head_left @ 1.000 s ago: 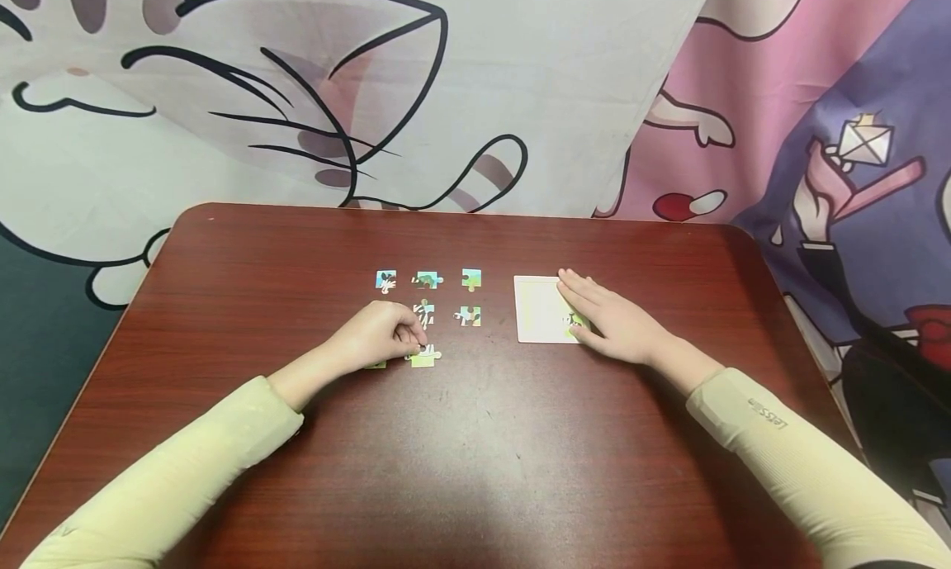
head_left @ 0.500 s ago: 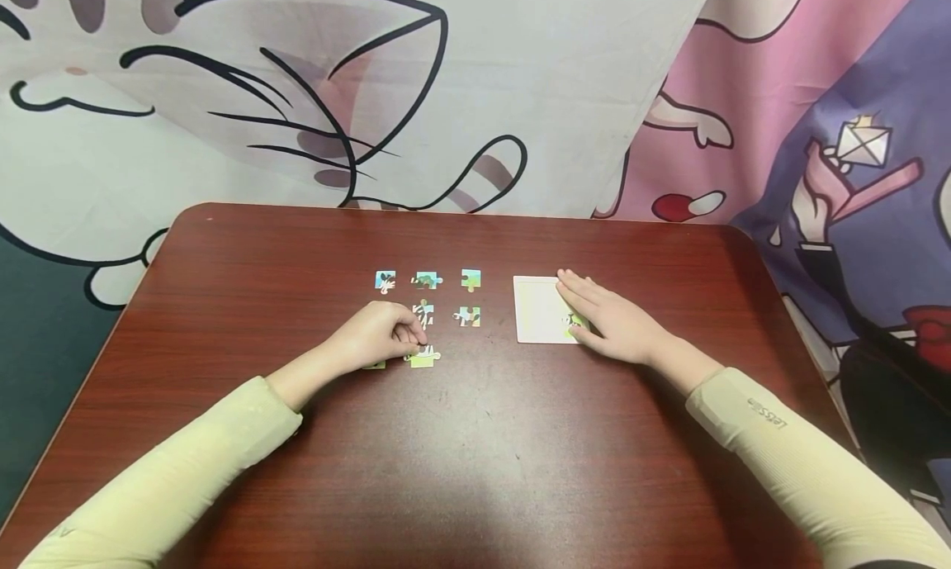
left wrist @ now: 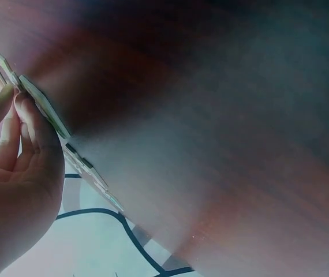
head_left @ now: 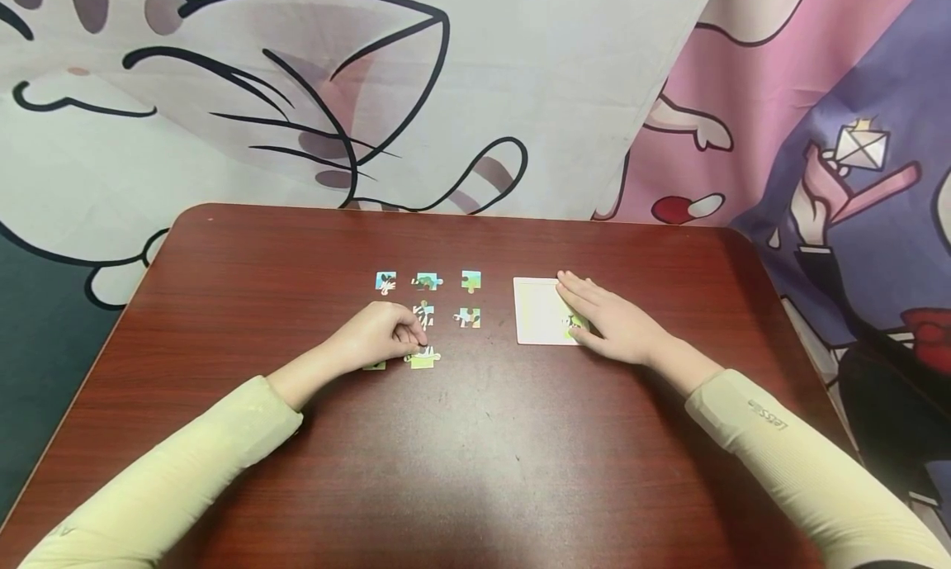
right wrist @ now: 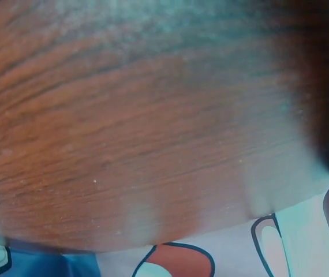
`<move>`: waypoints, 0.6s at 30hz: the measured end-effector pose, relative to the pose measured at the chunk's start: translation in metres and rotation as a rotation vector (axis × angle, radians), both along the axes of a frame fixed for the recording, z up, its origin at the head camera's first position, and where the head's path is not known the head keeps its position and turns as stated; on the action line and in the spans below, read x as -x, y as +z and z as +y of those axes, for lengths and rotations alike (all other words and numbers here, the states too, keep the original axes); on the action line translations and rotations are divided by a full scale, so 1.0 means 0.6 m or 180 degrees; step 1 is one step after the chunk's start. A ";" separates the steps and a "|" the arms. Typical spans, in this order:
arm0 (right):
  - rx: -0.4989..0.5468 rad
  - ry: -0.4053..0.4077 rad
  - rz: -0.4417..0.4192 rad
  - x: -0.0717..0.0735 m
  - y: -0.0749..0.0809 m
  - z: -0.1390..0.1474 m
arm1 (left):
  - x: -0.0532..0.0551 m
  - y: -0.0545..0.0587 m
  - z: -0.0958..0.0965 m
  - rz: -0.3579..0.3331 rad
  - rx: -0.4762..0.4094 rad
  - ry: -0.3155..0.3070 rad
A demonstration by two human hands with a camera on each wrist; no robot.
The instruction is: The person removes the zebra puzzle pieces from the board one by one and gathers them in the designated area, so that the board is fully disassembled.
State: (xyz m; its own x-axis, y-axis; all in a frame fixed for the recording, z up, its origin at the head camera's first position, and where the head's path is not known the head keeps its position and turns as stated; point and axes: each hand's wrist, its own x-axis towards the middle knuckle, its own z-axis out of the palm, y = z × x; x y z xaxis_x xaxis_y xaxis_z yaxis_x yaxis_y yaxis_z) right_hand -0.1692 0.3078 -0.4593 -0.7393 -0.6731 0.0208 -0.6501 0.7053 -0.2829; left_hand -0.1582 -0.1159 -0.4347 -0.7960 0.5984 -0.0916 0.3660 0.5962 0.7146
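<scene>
Small jigsaw puzzle pieces lie spaced in rows in the head view, among them a top-left piece (head_left: 385, 282), a top-middle piece (head_left: 427, 281) and a centre piece (head_left: 423, 314). My left hand (head_left: 379, 334) has its fingertips together at a green-and-white puzzle piece (head_left: 423, 360) in the bottom row. In the left wrist view, thumb and finger of that hand (left wrist: 20, 156) pinch at a thin piece edge. The hand partly covers a bottom-left piece (head_left: 375, 366). My right hand (head_left: 617, 321) rests flat with straight fingers on a pale square puzzle board (head_left: 535, 309), hiding its right side.
A brown wooden table (head_left: 475, 462) carries everything. Two more puzzle pieces form the right column: a top-right piece (head_left: 471, 280) and a middle-right piece (head_left: 468, 317). A cartoon-printed cloth (head_left: 565, 82) hangs behind the table's far edge.
</scene>
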 end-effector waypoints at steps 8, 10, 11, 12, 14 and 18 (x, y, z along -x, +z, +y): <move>0.0095 -0.0062 -0.0105 -0.002 -0.001 -0.001 | 0.001 0.001 -0.001 0.0020 -0.0016 -0.0026; 0.0095 -0.0068 -0.0100 -0.002 -0.002 -0.001 | 0.002 0.001 -0.001 0.0022 -0.0012 -0.0031; 0.0086 -0.0081 -0.0115 -0.002 -0.002 -0.001 | 0.002 0.001 -0.001 0.0026 -0.0009 -0.0033; 0.0075 -0.0090 -0.0124 -0.002 -0.003 -0.001 | 0.002 0.001 -0.001 0.0032 -0.0006 -0.0036; 0.0068 -0.0102 -0.0135 -0.003 -0.004 0.000 | 0.002 0.001 -0.001 0.0044 -0.0002 -0.0044; 0.0082 -0.0099 -0.0115 -0.004 -0.003 -0.001 | 0.003 0.002 0.000 0.0048 0.0007 -0.0055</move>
